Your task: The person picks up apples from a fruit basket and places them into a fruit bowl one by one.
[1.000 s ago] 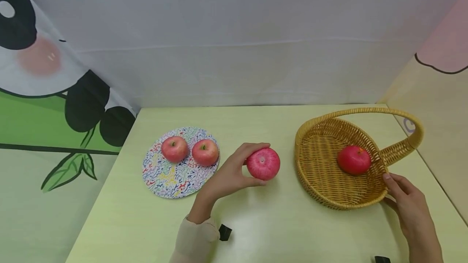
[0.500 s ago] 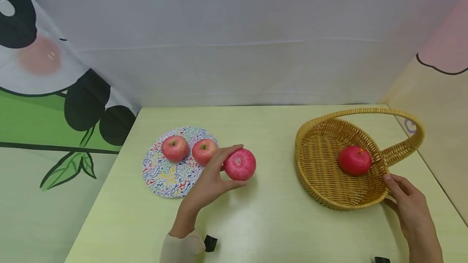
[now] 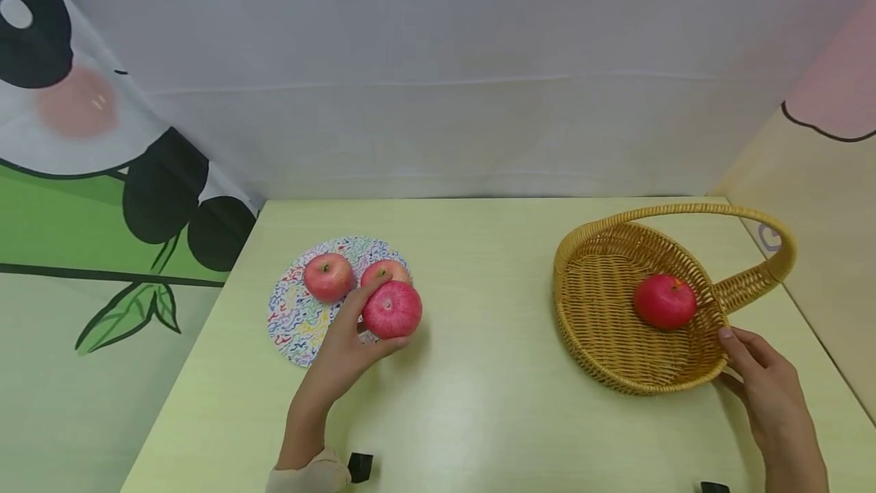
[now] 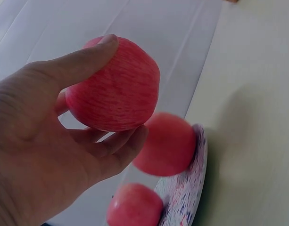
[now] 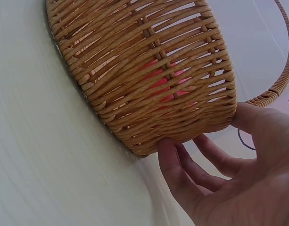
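My left hand (image 3: 344, 352) grips a pinkish-red apple (image 3: 392, 310) between thumb and fingers, above the right edge of a round patterned plate (image 3: 294, 329). In the left wrist view the held apple (image 4: 117, 89) is clear of the plate. Two paler apples rest on that plate: one apple (image 3: 328, 278) at left, another apple (image 3: 385, 271) partly hidden behind the held one. At the right, my right hand (image 3: 773, 386) holds the rim of a wicker basket (image 3: 595, 326), thumb on top and fingers against the outer wall (image 5: 149, 80). Inside the basket lies a red apple (image 3: 665, 301).
The basket's tall arched handle (image 3: 780, 249) leans out to the right. A pale table (image 3: 493, 417) bears everything, with a grey-white cloth wall (image 3: 479, 135) behind its far edge and printed panels at both sides.
My left hand has moved left with the apple, from the middle of the table to over the plate's right edge. My right hand and the basket have stayed in place.
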{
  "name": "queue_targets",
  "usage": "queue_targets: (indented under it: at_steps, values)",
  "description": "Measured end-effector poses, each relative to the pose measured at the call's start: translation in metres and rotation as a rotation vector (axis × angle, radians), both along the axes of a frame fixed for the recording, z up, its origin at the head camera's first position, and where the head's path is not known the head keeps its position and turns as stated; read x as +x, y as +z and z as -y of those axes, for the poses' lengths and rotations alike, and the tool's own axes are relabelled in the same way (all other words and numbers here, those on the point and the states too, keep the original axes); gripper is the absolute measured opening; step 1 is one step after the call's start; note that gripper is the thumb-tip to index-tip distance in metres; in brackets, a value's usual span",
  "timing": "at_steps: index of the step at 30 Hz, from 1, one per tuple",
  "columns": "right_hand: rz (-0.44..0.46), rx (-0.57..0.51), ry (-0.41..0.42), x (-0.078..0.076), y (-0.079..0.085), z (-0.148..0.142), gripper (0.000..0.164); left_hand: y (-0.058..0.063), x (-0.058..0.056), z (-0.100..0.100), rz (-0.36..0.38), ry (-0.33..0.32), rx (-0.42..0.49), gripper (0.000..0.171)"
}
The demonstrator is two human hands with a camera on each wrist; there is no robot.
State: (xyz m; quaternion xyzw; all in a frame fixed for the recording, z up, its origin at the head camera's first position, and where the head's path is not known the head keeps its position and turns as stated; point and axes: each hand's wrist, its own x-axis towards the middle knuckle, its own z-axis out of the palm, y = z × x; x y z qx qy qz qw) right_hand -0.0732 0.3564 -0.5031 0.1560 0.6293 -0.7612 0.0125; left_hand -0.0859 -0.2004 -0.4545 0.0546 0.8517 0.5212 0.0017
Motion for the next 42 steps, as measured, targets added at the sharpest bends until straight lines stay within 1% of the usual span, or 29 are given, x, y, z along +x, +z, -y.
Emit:
queue_targets:
  at_steps: [8, 14, 17, 22, 29, 34, 37, 42]
  values:
    - [0.017, 0.008, -0.006, -0.001, -0.002, 0.0, 0.016, -0.002, 0.007, 0.024, 0.027, 0.063, 0.017, 0.092]
    - [0.018, 0.02, -0.004, -0.001, -0.003, 0.002, 0.016, -0.002, 0.011, 0.04, 0.035, 0.114, -0.01, 0.095]
    - [0.019, 0.025, -0.003, -0.001, -0.003, 0.002, 0.016, -0.004, 0.012, 0.048, 0.064, 0.144, -0.028, 0.096]
    - [0.02, 0.025, 0.001, -0.002, -0.003, 0.003, 0.016, -0.008, 0.015, 0.061, 0.125, 0.21, -0.027, 0.098]
    - [0.024, 0.029, 0.0, -0.002, -0.001, 0.002, 0.016, -0.016, 0.017, 0.076, 0.16, 0.284, -0.053, 0.1]
    - [0.016, 0.013, 0.008, -0.001, -0.001, 0.002, 0.018, -0.021, 0.019, 0.084, 0.191, 0.336, -0.1, 0.1]
    - [0.011, 0.007, -0.001, 0.0, -0.001, 0.001, 0.018, -0.024, 0.018, 0.087, 0.196, 0.343, -0.122, 0.1]
    - [0.011, 0.008, -0.009, -0.001, -0.002, -0.001, 0.018, -0.027, 0.017, 0.089, 0.216, 0.341, -0.164, 0.106]
